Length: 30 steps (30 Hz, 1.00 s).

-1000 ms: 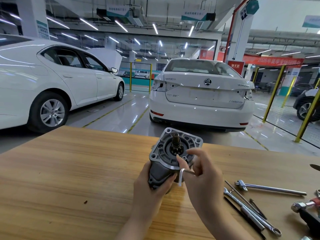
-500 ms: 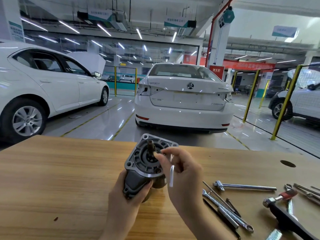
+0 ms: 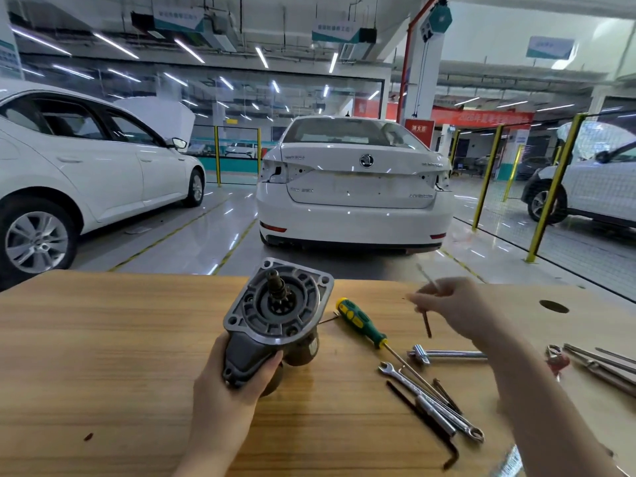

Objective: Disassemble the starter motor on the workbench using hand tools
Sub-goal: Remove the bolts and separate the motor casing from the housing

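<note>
The grey starter motor (image 3: 275,315) stands tilted on the wooden workbench (image 3: 103,339), its flange and pinion gear facing up and away from me. My left hand (image 3: 237,376) grips its dark lower body. My right hand (image 3: 454,311) hovers above the bench to the motor's right, apart from it, pinching a thin L-shaped hex key (image 3: 427,306), which is blurred by motion.
A green and yellow screwdriver (image 3: 361,323) lies right of the motor. Near it are a combination wrench (image 3: 430,401), a socket bar (image 3: 447,354), a black hex key (image 3: 423,421) and more tools (image 3: 599,364) at the right edge. A round hole (image 3: 553,306) pierces the bench. Parked white cars stand beyond.
My right hand has lifted the hex key off the motor's flange and swung it right, away from the motor. The view has shifted, revealing the screwdriver.
</note>
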### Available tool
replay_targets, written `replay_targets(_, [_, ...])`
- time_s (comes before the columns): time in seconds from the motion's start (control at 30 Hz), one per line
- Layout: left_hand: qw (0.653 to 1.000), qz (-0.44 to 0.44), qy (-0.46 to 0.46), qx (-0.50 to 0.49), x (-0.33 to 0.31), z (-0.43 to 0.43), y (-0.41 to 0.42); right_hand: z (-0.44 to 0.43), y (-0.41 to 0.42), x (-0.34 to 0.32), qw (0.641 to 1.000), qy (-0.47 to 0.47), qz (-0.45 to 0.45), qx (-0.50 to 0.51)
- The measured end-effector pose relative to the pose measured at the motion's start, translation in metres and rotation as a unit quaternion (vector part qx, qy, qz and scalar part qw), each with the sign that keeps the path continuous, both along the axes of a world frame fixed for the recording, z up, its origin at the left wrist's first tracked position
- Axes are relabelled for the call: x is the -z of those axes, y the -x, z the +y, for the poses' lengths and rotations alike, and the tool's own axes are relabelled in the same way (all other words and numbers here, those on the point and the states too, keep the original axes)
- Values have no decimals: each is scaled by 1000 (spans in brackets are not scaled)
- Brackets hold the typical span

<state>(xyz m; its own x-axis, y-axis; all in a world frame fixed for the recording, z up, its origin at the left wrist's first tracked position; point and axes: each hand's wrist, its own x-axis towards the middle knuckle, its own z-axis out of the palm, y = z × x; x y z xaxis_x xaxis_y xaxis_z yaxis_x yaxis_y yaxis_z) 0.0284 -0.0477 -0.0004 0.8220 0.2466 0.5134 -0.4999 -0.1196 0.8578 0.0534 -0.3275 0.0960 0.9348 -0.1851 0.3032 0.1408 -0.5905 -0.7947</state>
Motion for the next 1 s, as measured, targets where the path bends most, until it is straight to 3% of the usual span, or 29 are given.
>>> replay_targets(0.13, [1000,3,-11,-2,0,0,-3,13,-19,24,987,110,115,-28])
replay_targets(0.23, [1000,10,-16,-8,0,0,-4,22,-27,36,976,156,149,-25])
replay_targets(0.43, [1000,11,-7,0,-4,-1,0,45,-35,53,967,203,155,-1])
replay_targets(0.67, [1000,25,6,6,-5,0,-1,65,-41,67,937,324,130,26])
replay_targets(0.8, [1000,24,5,3,-7,-1,0,60,-44,70,943,308,121,20])
replay_targets(1.0, [1000,23,14,-2,-8,-1,-1,52,-48,54,990,135,25,24])
